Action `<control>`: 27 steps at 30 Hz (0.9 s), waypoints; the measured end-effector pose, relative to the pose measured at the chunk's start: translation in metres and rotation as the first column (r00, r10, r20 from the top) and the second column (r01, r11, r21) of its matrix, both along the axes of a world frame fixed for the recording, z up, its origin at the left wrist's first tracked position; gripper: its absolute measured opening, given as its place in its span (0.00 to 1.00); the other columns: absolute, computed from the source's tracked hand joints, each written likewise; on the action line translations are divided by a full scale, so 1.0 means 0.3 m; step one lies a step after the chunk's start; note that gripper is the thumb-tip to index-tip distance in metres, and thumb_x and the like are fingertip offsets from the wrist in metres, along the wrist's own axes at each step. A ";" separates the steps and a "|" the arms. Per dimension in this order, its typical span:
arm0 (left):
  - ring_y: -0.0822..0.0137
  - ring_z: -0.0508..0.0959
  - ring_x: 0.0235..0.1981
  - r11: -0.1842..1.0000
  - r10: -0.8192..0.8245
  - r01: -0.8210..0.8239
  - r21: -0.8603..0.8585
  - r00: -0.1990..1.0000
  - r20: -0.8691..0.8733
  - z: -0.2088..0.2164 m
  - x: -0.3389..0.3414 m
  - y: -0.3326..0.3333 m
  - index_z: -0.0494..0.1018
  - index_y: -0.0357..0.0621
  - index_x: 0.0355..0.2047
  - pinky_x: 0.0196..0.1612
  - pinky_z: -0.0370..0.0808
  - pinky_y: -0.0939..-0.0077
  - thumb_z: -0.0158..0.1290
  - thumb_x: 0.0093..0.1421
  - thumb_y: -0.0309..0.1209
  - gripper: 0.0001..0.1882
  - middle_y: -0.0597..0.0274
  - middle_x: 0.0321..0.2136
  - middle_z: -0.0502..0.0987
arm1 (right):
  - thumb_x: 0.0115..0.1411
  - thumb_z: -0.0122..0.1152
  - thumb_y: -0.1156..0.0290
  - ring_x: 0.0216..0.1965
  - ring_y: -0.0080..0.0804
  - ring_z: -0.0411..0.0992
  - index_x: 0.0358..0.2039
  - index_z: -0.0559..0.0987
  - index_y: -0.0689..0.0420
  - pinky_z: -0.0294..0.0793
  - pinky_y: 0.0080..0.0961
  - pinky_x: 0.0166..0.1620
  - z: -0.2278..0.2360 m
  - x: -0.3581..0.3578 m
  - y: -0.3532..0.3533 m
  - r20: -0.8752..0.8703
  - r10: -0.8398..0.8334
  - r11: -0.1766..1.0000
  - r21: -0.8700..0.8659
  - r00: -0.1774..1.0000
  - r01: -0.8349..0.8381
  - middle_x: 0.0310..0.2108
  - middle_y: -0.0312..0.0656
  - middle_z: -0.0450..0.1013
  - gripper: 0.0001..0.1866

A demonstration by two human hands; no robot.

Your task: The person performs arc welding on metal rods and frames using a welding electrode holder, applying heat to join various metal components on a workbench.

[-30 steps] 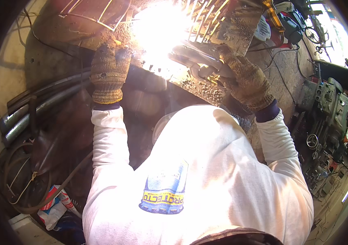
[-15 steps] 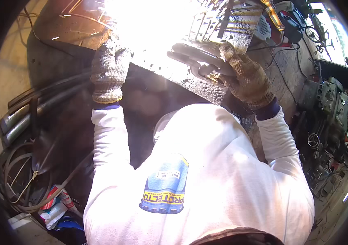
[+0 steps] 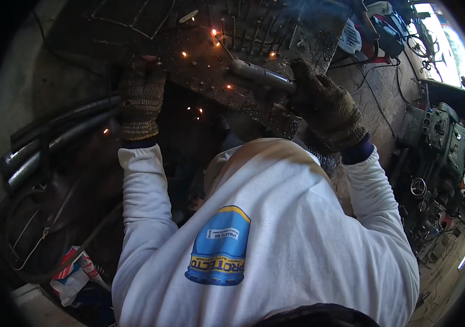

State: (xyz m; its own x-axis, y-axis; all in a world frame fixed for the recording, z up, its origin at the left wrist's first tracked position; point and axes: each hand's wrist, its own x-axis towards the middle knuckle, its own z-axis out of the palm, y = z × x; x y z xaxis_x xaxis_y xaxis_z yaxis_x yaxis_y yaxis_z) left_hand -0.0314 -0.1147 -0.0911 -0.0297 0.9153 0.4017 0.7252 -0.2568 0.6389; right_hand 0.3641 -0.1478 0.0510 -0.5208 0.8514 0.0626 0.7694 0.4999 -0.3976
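Metal table (image 3: 193,72); right hand (image 3: 328,103) grips electrode holder (image 3: 262,75), long axis slanted, pointing up-left; left hand (image 3: 142,101): grip unclear.

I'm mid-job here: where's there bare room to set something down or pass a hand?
The floor between the right hand and the green machine looks mostly open, though a thin cable crosses it. The bench is crowded ahead of the hands: row of rods, grey tool, glowing bits.

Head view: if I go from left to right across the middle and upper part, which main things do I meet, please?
Metal tubes → left gloved hand → grey metal tool → right gloved hand → green-grey machine.
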 end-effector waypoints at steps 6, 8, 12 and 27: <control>0.63 0.82 0.42 0.993 0.079 -0.062 -0.100 0.982 0.173 0.085 0.030 -0.024 0.78 0.44 0.44 0.48 0.77 0.67 0.61 0.62 0.33 0.12 0.59 0.40 0.82 | 0.59 0.69 0.58 0.41 0.51 0.80 0.70 0.62 0.50 0.81 0.41 0.41 0.008 -0.008 0.013 0.062 -0.013 1.000 0.003 0.998 0.013 0.45 0.51 0.77 0.41; 0.63 0.82 0.42 0.991 0.089 -0.067 -0.114 0.975 0.205 0.083 0.028 -0.027 0.78 0.44 0.44 0.48 0.77 0.67 0.61 0.62 0.34 0.12 0.59 0.40 0.82 | 0.59 0.68 0.58 0.41 0.50 0.80 0.70 0.62 0.50 0.81 0.40 0.41 0.000 -0.007 0.016 0.071 -0.003 1.000 0.004 0.997 0.003 0.44 0.50 0.78 0.41; 0.58 0.82 0.42 0.988 0.101 -0.081 -0.132 0.984 0.148 0.078 0.016 -0.029 0.78 0.45 0.45 0.47 0.78 0.64 0.61 0.62 0.36 0.14 0.57 0.41 0.82 | 0.60 0.67 0.59 0.46 0.48 0.78 0.69 0.64 0.50 0.81 0.40 0.44 -0.044 0.019 0.035 0.092 0.080 0.992 0.091 0.993 -0.088 0.49 0.48 0.76 0.38; 0.59 0.76 0.53 0.994 -0.033 0.100 0.049 0.681 -0.732 0.125 -0.011 -0.051 0.73 0.47 0.53 0.55 0.75 0.62 0.54 0.66 0.32 0.16 0.57 0.50 0.76 | 0.55 0.70 0.70 0.44 0.45 0.79 0.66 0.67 0.52 0.82 0.39 0.41 -0.023 -0.003 0.034 0.122 0.201 0.926 0.300 0.972 -0.229 0.51 0.48 0.75 0.38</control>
State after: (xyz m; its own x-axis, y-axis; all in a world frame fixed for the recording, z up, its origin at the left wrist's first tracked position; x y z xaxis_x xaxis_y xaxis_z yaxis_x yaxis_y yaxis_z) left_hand -0.0348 -0.1299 -0.0536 0.3627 0.8680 0.3392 0.9316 -0.3467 -0.1089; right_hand 0.3632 -0.1378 0.0443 -0.7044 0.6638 0.2513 0.6543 0.7445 -0.1327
